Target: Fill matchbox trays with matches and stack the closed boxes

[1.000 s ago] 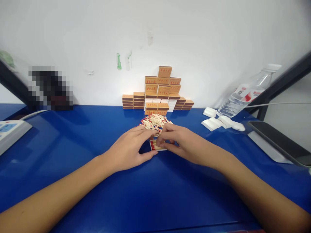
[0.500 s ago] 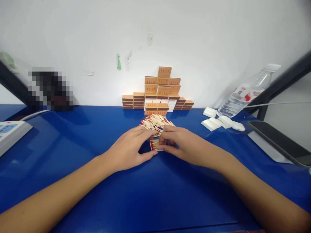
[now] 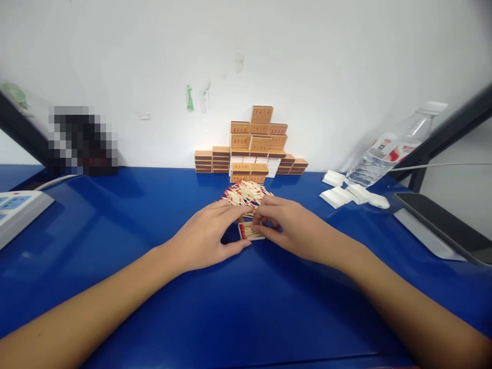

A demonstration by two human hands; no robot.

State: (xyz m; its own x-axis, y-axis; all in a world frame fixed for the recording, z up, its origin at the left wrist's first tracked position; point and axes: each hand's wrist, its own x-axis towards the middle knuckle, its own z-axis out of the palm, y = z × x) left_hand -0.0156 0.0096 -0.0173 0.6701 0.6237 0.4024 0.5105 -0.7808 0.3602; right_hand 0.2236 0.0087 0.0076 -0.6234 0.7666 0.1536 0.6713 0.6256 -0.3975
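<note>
A small white matchbox tray (image 3: 240,231) lies on the blue tabletop in front of me, with red-tipped matches (image 3: 249,232) side by side in it, heads to the left. My left hand (image 3: 205,233) grips the tray's left end, thumb at the near side and fingers at the far side. Over the right part of the tray, my right hand (image 3: 282,220) has its thumb and fingers pinched together at the matches; its fingertips partly hide what they hold. Just behind the hands, a loose heap of matches (image 3: 246,192) lies partly covered by my right fingers.
Stacked matchboxes (image 3: 260,128) stand against the wall behind the heap. On the right are white blocks (image 3: 336,197), a tilted water bottle (image 3: 384,154) and a dark phone (image 3: 442,220) on a white stand. A white device (image 3: 23,215) sits at the left edge.
My right hand's fingers have lifted and shifted slightly, so more of the matches in the tray show. My left hand keeps its place on the tray. The whole view has shifted a little.
</note>
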